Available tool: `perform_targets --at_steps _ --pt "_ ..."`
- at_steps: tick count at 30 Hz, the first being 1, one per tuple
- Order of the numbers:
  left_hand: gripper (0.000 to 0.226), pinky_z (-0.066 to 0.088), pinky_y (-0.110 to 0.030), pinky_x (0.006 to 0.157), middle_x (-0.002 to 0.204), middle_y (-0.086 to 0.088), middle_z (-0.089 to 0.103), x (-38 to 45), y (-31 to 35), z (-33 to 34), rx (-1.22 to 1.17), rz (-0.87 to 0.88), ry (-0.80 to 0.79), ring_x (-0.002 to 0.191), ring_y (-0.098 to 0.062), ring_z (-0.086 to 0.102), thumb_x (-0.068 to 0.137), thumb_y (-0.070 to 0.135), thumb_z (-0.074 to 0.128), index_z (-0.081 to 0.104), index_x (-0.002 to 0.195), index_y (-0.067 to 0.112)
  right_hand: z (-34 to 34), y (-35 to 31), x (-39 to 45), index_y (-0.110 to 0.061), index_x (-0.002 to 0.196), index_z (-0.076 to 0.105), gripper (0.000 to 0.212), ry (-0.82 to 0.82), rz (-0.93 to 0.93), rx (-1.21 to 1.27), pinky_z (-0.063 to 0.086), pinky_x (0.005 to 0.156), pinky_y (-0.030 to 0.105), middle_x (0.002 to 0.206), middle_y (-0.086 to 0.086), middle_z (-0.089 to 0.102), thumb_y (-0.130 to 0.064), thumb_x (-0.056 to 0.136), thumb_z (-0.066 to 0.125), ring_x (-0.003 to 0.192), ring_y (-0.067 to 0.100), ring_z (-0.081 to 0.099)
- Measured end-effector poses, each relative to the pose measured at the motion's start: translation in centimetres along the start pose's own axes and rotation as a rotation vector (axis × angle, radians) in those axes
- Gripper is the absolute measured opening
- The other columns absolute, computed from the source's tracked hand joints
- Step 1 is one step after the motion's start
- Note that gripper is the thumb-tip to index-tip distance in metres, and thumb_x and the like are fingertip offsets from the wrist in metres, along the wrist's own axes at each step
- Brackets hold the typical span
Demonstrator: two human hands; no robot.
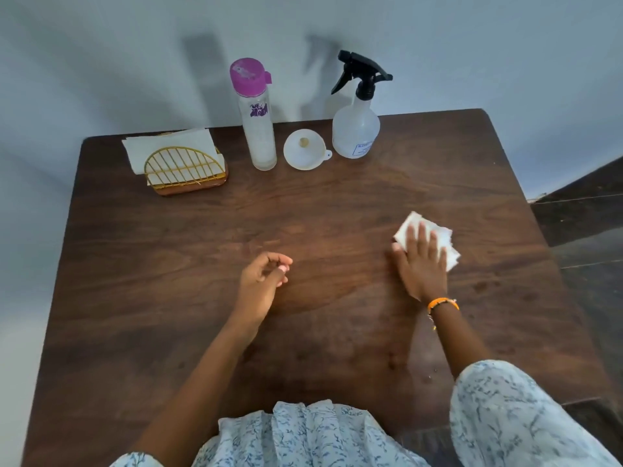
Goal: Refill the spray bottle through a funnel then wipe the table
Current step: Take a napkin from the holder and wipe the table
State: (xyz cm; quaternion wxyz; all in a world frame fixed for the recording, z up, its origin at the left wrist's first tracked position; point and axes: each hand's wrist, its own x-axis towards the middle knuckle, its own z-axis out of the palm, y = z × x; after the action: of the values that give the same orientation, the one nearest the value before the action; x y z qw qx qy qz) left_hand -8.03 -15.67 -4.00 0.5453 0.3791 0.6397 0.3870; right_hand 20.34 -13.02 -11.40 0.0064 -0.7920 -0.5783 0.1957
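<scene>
**Wiping under way, refill gear parked at the back**

Out at three o'clock on the tabletop [320, 214], the right hand [421, 264] is pressed flat, fingers spread, on a folded white paper towel [438, 235] that lies on the wood; that is a palm-down press, not a pinch. Over at the centre, the left hand [261, 283] holds nothing, fingers loosely curled with the thumb close to the fingertips, and whether it rests on the wood or hovers just above I cannot tell.

Up at twelve o'clock the spray bottle [355, 129] stands upright with its black trigger head screwed on. Just beside it, toward eleven, the white funnel [305, 150] sits on the wood, out of the bottle, wide mouth up. Next along, the tall clear bottle with the purple cap [258, 129] stands capped. By my reading the refill half is finished: head back on, funnel out, source bottle closed, though the liquid level in the spray bottle is hard to read. The wipe is the step in hand, and only the right side shows the towel at work; the middle, the left side and the near edge look left to cover. Faint damp specks show near five o'clock.

The count: one spray bottle, one funnel, one purple-capped bottle, one towel under the hand, one gold wire napkin holder [185, 171] at ten o'clock with a stack of napkins I cannot number, two hands, one orange bracelet [441, 303] on the right wrist
</scene>
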Motion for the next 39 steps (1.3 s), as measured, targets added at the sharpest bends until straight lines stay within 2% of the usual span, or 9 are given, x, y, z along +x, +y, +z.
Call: perform_targets --at_steps 5,9,12,15,19,25,29,35,39 --pt "0.026 0.046 -0.023 0.076 0.08 0.005 0.058 -1.7 -0.6 0.2 -0.004 -0.035 -0.003 0.073 -0.008 0.055 0.09 0.001 0.049 0.062 0.079 0.02 3.6 -5.0 -6.6 -0.012 0.147 0.01 0.076 0.143 0.161 0.104 0.004 0.112 0.06 0.155 0.016 0.008 -0.062 0.09 0.015 0.143 0.036 0.005" --pt "0.028 0.046 -0.023 0.07 0.076 0.003 0.059 -2.7 -1.5 -0.9 -0.052 -0.01 0.088 0.067 -0.008 0.052 0.089 -0.001 0.049 0.062 0.077 0.02 7.2 -13.4 -11.3 -0.011 0.145 0.007 0.082 0.002 -0.252 0.066 -0.008 0.109 0.053 0.153 0.013 0.001 -0.066 0.085 -0.004 0.14 0.033 -0.004" --pt "0.026 0.046 -0.018 0.064 0.074 0.0 0.059 -3.5 -1.9 -2.6 -0.084 0.024 0.185 0.064 -0.004 0.053 0.088 -0.002 0.048 0.061 0.079 0.017 8.0 -17.3 -13.0 -0.014 0.148 0.009 0.063 -0.196 -0.562 0.078 -0.006 0.113 0.054 0.155 0.007 -0.007 -0.044 0.094 0.016 0.142 0.03 -0.013" --pt "0.024 0.048 -0.016 0.066 0.08 0.002 0.062 -4.2 -2.5 -4.0 -0.102 0.024 0.237 0.069 -0.003 0.056 0.089 -0.002 0.048 0.062 0.081 0.016 8.1 -16.8 -13.8 -0.016 0.142 0.035 0.056 -0.252 -0.847 0.137 0.0 0.115 0.046 0.154 0.006 0.022 -0.012 0.086 0.033 0.143 0.03 0.009" --pt "0.026 0.048 -0.015 0.066 0.08 0.003 0.061 -4.8 -3.6 -4.4 -0.063 -0.034 0.132 0.072 -0.008 0.056 0.091 0.001 0.048 0.062 0.081 0.02 6.8 -11.0 -13.7 -0.03 0.137 0.042 0.053 -0.282 -0.966 0.076 0.002 0.113 0.031 0.151 -0.008 0.027 -0.021 0.089 0.024 0.141 0.012 0.014" --pt "0.028 0.043 -0.012 0.064 0.076 0.003 0.057 -5.8 -4.3 -2.0 -0.023 -0.079 -0.06 0.069 -0.008 0.051 0.091 -0.001 0.046 0.061 0.079 0.019 2.7 -2.0 -12.7 -0.023 0.134 0.048 0.067 0.142 -0.354 0.035 0.051 0.086 0.042 0.143 0.0 0.045 -0.005 0.073 0.027 0.123 0.028 0.05" --pt "0.027 0.042 -0.006 0.06 0.078 0.004 0.057 -6.9 -4.3 0.6 0.011 -0.081 -0.185 0.069 -0.008 0.05 0.09 0.001 0.047 0.061 0.078 0.02 -0.7 -0.7 -13.3 -0.021 0.132 0.051 0.057 0.161 0.174 0.098 0.045 0.084 0.041 0.143 0.002 0.045 0.003 0.08 0.046 0.113 0.037 0.053" --pt "0.016 0.046 -0.02 0.072 0.084 0.004 0.059 -9.9 -2.9 4.3 0.111 -0.138 -0.424 0.07 -0.008 0.055 0.094 0.009 0.045 0.06 0.094 0.015 -2.6 -1.2 -13.7 -0.008 0.09 0.07 0.027 0.12 0.422 1.205 0.054 0.061 0.029 0.08 0.011 0.067 0.01 0.078 0.054 0.071 0.025 0.062" --pt "0.024 0.053 -0.025 0.073 0.098 -0.003 0.061 -11.9 -1.9 7.6 0.071 -0.169 -0.491 0.075 -0.012 0.061 0.095 0.004 0.039 0.053 0.111 0.017 -4.5 -0.2 -15.0 0.009 0.109 0.06 0.041 -0.071 0.419 1.74 0.057 0.073 0.037 0.1 0.022 0.064 0.022 0.078 0.036 0.086 0.033 0.062"
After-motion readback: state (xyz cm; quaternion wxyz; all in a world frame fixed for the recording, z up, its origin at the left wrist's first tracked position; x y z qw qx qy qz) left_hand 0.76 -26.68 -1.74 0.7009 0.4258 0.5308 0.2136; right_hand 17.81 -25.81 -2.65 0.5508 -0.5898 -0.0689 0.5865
